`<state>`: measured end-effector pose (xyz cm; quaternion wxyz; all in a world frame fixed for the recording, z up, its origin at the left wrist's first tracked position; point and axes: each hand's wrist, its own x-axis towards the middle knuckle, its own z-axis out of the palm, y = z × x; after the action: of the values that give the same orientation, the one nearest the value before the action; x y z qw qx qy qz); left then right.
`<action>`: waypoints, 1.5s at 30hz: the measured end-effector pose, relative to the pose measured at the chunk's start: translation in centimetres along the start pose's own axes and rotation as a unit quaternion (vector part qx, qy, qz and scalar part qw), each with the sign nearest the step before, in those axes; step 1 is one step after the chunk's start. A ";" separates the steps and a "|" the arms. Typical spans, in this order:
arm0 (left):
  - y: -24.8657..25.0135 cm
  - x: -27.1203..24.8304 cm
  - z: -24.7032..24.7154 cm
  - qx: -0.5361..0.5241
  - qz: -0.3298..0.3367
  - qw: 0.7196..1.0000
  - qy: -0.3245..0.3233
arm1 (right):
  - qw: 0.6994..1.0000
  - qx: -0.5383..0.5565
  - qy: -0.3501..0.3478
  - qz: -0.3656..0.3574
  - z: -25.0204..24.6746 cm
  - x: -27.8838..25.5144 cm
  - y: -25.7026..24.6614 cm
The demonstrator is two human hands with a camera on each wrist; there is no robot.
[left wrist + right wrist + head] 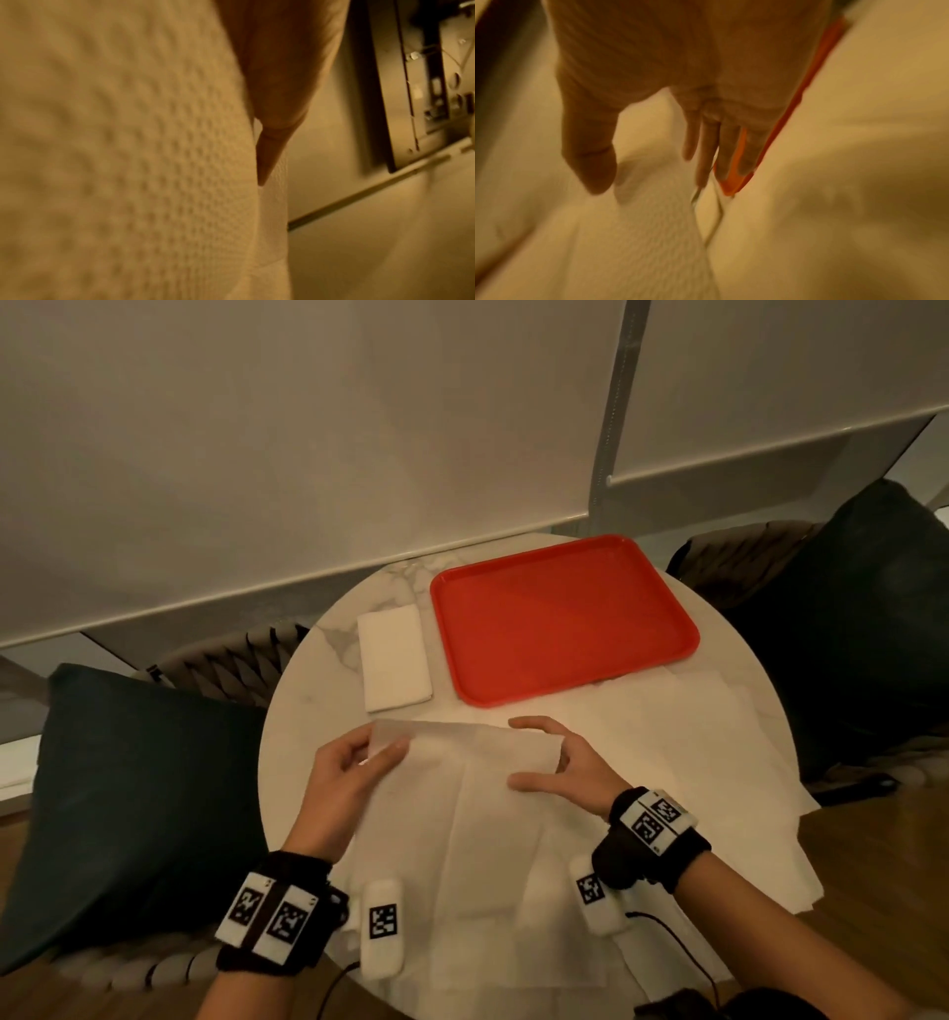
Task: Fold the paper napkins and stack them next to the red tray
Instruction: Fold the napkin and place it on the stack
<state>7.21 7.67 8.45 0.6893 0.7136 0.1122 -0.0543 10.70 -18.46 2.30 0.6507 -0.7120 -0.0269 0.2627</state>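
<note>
A white paper napkin [477, 762] lies partly lifted over the near half of the round marble table [303, 737]. My left hand [382, 749] pinches its far left corner, thumb on top; in the left wrist view the embossed napkin [115, 142] fills the frame beside one finger [272, 101]. My right hand [534, 755] is at the napkin's far right edge, index finger and thumb spread apart. Its fingers [706, 152] look straight above the napkin [641, 233]. A stack of folded napkins [393, 657] sits just left of the red tray [565, 618].
Several unfolded napkins [693, 752] spread under and right of the held one, overhanging the table's right edge. Dark cushions sit on chairs at the left [128, 788] and right [847, 634]. Roller blinds [308, 454] hang behind. Cables trail off the near edge.
</note>
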 end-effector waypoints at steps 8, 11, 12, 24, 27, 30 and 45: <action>-2.7 0.6 -3.3 -0.003 -0.046 0.995 0.094 | 0.999 0.030 0.003 0.033 2.7 2.9 -0.6; -5.0 1.0 -3.5 0.080 -0.052 0.988 0.123 | 0.997 0.047 0.042 0.038 3.2 3.9 0.1; -5.5 1.1 -3.3 0.103 -0.047 0.984 0.136 | 0.997 0.038 0.064 0.035 3.3 4.2 0.3; -2.6 1.5 3.9 -0.029 0.031 0.995 0.090 | 0.996 -0.048 -0.007 -0.072 6.7 4.1 -2.5; -2.2 1.7 4.1 -0.058 0.035 0.995 0.074 | 0.997 -0.045 -0.027 -0.061 6.3 4.1 -2.8; -2.2 1.8 3.9 -0.056 0.052 0.996 0.043 | 0.998 -0.024 -0.006 -0.065 6.4 4.4 -3.0; -5.5 4.3 0.5 -0.208 -0.182 0.961 0.031 | 0.993 0.110 0.025 0.019 6.1 9.3 -4.0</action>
<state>10.12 7.64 2.10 0.7970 0.5237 0.2702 -0.1324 17.40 -8.77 2.79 0.7203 -0.6428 0.0319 0.2588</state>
